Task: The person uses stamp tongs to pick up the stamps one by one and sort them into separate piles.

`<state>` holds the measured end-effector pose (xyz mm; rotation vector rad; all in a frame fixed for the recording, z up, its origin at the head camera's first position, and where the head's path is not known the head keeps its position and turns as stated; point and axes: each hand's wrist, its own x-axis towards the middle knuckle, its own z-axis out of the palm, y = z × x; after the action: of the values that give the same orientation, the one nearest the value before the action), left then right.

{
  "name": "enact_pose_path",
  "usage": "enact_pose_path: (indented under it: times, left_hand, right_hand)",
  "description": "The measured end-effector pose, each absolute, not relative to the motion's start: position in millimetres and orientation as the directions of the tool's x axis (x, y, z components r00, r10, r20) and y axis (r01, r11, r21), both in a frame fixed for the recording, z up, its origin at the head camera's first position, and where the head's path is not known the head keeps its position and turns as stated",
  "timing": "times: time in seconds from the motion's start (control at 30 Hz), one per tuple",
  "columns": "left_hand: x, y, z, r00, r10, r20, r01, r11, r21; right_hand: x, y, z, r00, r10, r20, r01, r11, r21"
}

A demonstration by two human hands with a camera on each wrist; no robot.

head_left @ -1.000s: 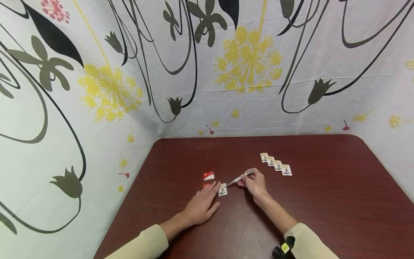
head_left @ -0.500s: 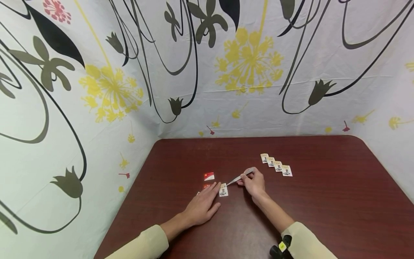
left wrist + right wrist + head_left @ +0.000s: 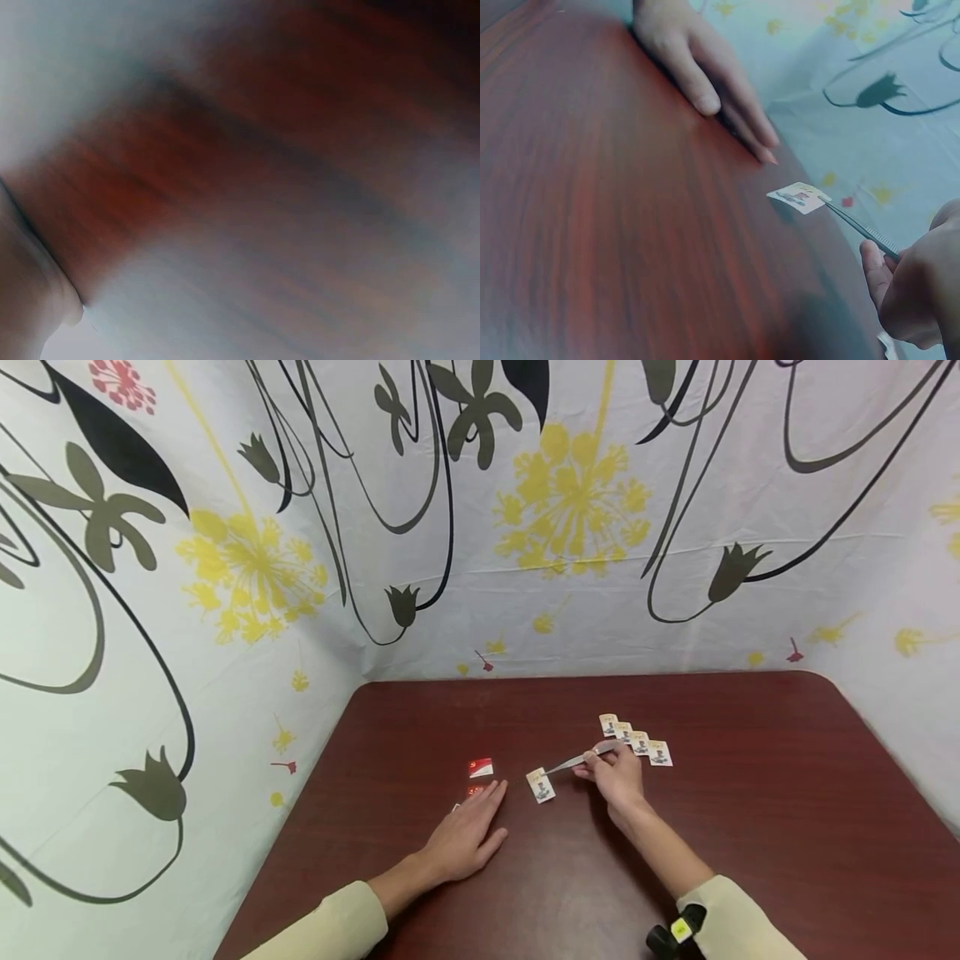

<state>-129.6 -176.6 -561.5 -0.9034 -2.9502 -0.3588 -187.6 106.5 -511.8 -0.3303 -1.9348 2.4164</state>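
Observation:
My right hand [image 3: 618, 777] pinches silver tweezers [image 3: 568, 764], whose tips hold the upper edge of a small white card [image 3: 541, 786] with a printed figure. In the right wrist view the card [image 3: 799, 198] appears lifted off the table, tilted, with a shadow under it. To its left, my left hand [image 3: 465, 837] rests on the table, fingers straight. A red-and-white card [image 3: 481, 767] lies beyond those fingers; a second red card [image 3: 475, 791] and a white corner [image 3: 456, 807] are partly hidden by them. The left wrist view is blurred, showing only part of the hand [image 3: 30, 277].
Several similar white cards [image 3: 661, 753] lie in a diagonal row on the dark red-brown table [image 3: 750, 827], right of and beyond my right hand. A white flowered cloth [image 3: 450, 568] hangs behind the table and along its left side.
The white card has come away from beside my left fingertips and moved right, now turned at an angle, as my right hand and the tweezers shifted right. My left hand stays in place.

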Motion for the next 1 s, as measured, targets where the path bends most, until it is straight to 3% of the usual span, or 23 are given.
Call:
enact_pose_path:
  times: [0.67, 1.0]
  left_hand:
    - [-128, -177, -559, -0.827, 0.552, 0.105, 0.561, 0.801, 0.210]
    - [-128, -175, -559, -0.828, 0.550, 0.105, 0.559, 0.802, 0.208]
  right_hand:
    - [-201, 265, -489, -0.884, 0.394, -0.251, 0.059, -0.439, -0.897]
    - [-199, 297, -505, -0.850, 0.389, -0.355, 0.165, -0.444, -0.881]
